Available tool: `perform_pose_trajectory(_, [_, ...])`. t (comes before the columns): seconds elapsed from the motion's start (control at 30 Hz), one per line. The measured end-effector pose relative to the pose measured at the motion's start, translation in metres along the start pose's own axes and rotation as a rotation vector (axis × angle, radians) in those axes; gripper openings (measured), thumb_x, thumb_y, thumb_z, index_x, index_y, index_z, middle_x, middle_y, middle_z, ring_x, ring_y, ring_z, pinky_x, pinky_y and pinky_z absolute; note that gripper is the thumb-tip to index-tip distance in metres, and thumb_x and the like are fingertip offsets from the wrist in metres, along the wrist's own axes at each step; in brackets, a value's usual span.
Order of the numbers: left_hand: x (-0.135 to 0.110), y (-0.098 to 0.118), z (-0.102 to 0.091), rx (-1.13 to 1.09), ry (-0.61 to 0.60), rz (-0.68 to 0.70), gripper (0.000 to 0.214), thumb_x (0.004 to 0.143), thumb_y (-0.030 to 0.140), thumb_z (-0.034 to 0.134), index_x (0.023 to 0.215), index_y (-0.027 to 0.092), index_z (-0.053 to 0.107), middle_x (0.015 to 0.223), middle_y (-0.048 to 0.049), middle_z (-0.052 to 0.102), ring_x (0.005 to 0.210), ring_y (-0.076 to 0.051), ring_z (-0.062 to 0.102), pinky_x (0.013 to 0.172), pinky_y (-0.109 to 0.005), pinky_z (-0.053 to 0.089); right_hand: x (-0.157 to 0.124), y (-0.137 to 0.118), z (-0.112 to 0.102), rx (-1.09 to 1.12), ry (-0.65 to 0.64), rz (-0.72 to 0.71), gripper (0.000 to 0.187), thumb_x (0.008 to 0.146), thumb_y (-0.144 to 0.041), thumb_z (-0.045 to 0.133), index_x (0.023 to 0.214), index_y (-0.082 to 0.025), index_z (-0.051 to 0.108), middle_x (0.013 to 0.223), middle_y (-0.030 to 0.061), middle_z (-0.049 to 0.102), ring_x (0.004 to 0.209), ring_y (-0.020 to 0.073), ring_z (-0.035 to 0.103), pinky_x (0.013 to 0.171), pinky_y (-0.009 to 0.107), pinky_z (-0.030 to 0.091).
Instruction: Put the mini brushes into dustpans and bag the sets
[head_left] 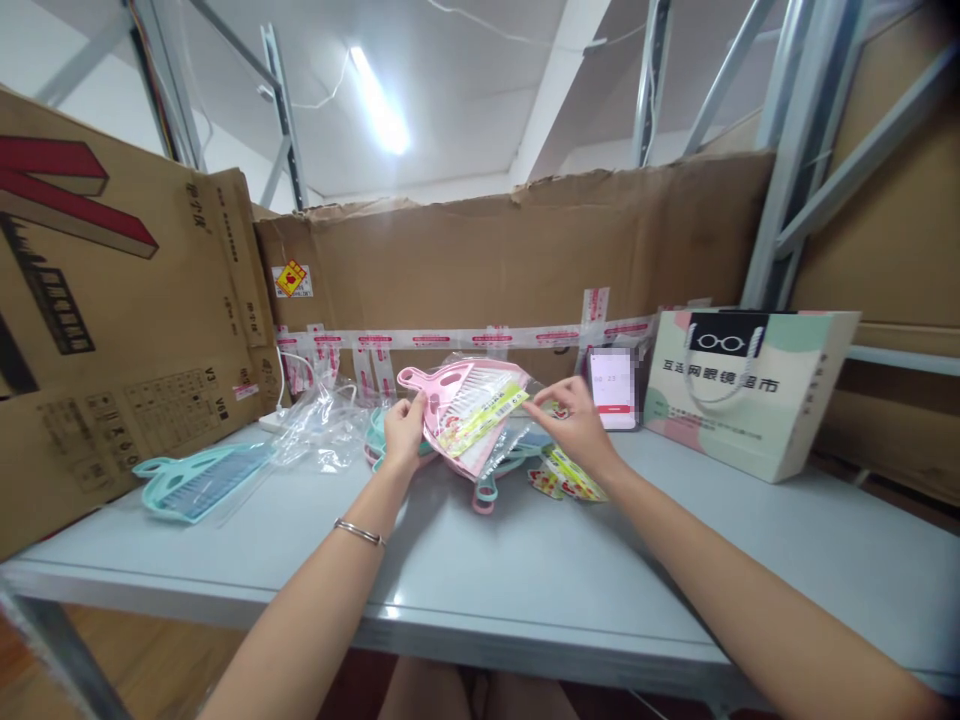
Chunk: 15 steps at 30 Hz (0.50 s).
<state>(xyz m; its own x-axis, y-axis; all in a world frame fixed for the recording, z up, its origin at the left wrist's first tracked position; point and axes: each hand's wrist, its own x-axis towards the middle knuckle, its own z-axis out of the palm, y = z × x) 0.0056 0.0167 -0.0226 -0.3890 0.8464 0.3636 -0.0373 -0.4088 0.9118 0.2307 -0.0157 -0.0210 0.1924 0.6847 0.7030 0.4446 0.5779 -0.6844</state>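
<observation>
A pink dustpan (442, 395) with a white-bristled brush is held up over the table, partly inside a clear plastic bag (506, 450). My left hand (403, 432) is closed on it near the handle. Across its front lies a yellow-green label card (487, 418). The thumb and fingertips of my right hand (577, 425) are pinched at the card's right end; whether they also grip the bag's edge I cannot tell. Beneath are more pink and teal dustpans (486, 492), largely covered. Several more label cards (571, 475) lie loose under my right hand.
A teal dustpan with brush (199, 485) lies at the left, beside crumpled clear plastic bags (326, 425). A phone (613, 385) stands propped against the cardboard wall (465, 260). At the right is a paper gift bag (750, 400). A large carton (127, 320) borders the table's left side.
</observation>
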Motion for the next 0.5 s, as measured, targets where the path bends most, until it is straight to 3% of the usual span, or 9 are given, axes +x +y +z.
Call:
perform_pose_trajectory(0.1, [0.002, -0.002, 0.000, 0.007, -0.007, 0.035, 0.044, 0.069, 0.043, 0.060, 0.049, 0.018, 0.029, 0.045, 0.0087, 0.025, 0.043, -0.005, 0.022, 0.040, -0.017, 0.018, -0.004, -0.001, 0.010, 0.214, -0.292, 0.190, 0.027, 0.062, -0.046, 0.065, 0.070, -0.020, 0.066, 0.078, 0.0030, 0.058, 0.080, 0.0188, 0.054, 0.075, 0.033, 0.042])
perform_pose_trajectory(0.17, [0.003, -0.004, -0.001, 0.025, -0.008, 0.094, 0.044, 0.070, 0.043, 0.059, 0.049, 0.018, 0.029, 0.046, 0.0082, 0.026, 0.045, -0.005, 0.023, 0.041, -0.017, 0.019, -0.008, 0.000, 0.017, 0.380, -0.369, 0.307, 0.031, 0.062, -0.048, 0.065, 0.071, -0.019, 0.065, 0.072, 0.0011, 0.060, 0.073, 0.0165, 0.054, 0.069, 0.030, 0.042])
perform_pose_trajectory(0.27, [0.002, -0.004, 0.000, 0.055, 0.001, 0.146, 0.044, 0.071, 0.043, 0.057, 0.049, 0.018, 0.028, 0.048, 0.0076, 0.026, 0.046, -0.005, 0.023, 0.042, -0.017, 0.021, -0.011, 0.002, 0.024, 0.477, -0.274, 0.345, 0.031, 0.058, -0.044, 0.070, 0.069, -0.019, 0.056, 0.065, -0.0036, 0.056, 0.062, 0.0112, 0.049, 0.060, 0.025, 0.038])
perform_pose_trajectory(0.37, [-0.001, -0.004, 0.003, 0.060, -0.041, 0.146, 0.043, 0.072, 0.043, 0.056, 0.049, 0.018, 0.028, 0.047, 0.0077, 0.025, 0.045, -0.006, 0.023, 0.042, -0.018, 0.021, -0.013, 0.001, 0.028, 0.533, -0.169, 0.399, 0.041, 0.049, -0.035, 0.075, 0.075, -0.021, 0.046, 0.067, -0.0054, 0.057, 0.063, 0.0114, 0.052, 0.058, 0.024, 0.039])
perform_pose_trajectory(0.5, [-0.004, -0.005, 0.006, 0.054, -0.078, 0.163, 0.043, 0.073, 0.042, 0.056, 0.050, 0.019, 0.028, 0.047, 0.0077, 0.025, 0.045, -0.006, 0.023, 0.042, -0.018, 0.023, -0.014, -0.003, 0.031, 0.569, -0.090, 0.466, 0.042, 0.051, -0.031, 0.069, 0.078, -0.025, 0.037, 0.062, -0.0060, 0.058, 0.054, 0.0132, 0.053, 0.052, 0.026, 0.041])
